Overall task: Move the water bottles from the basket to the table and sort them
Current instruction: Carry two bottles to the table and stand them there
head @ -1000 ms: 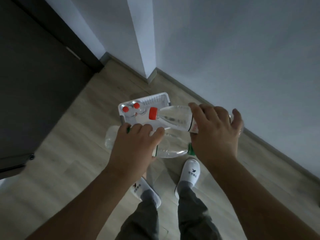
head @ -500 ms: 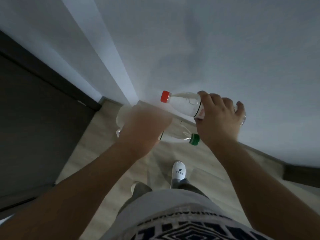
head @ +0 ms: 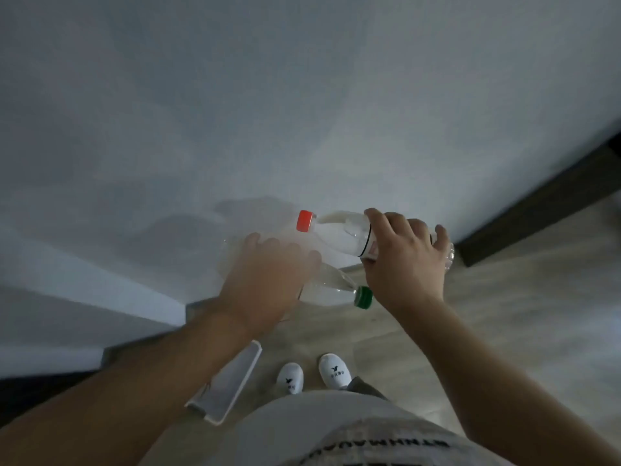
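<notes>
Carrying: two bottles are up in the air, one in each hand, both lying roughly level in front of the pale wall [head: 302, 112].
Right hand: the right hand [head: 406, 264] has its fingers curled over the labelled middle of the red-capped bottle [head: 339, 235], a firm wrap, with the cap pointing to the person's left.
Left hand: the left hand [head: 268, 280] is blurred but wrapped over the middle of the green-capped bottle [head: 332, 292], with the cap poking out to the right, just under the right hand.
Spacing: red cap sits above, green cap below, and the bottles are very near each other. I cannot tell whether they touch.
Basket: the white basket [head: 235, 375] is down on the wooden floor [head: 504, 314] beneath the left forearm, beside the white slippers [head: 290, 378]. Only one side shows, and its contents are hidden.
Table: not in view.
Step, as I read it: the carry from basket to table, so the job looks far from finished.
Doing it well: hold each bottle by its middle so neither end droops. Ease the hands apart so the bottles don't knock together. At the table, turn each one upright and set it down base first, keeping red caps apart from green.
Risk: these look like light, smooth plastic, so a loose hold while turning could let one slip.
</notes>
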Demonstrator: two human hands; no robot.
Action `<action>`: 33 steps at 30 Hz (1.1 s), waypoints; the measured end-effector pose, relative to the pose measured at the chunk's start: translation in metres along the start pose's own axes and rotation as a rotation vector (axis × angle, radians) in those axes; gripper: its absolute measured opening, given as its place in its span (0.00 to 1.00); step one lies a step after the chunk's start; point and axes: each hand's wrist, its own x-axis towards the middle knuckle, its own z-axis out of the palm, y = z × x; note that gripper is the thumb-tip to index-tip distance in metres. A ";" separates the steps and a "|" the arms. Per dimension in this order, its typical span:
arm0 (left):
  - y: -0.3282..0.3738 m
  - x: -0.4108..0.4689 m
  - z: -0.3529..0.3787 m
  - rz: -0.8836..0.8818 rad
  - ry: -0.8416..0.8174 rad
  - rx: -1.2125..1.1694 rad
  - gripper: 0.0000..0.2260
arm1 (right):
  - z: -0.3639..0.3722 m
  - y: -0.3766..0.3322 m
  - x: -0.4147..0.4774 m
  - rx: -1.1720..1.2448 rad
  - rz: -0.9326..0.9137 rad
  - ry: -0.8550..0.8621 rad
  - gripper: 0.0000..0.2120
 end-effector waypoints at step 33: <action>0.458 0.140 -0.079 1.133 0.290 -0.006 0.31 | -0.084 0.332 -0.341 -0.168 1.253 0.265 0.33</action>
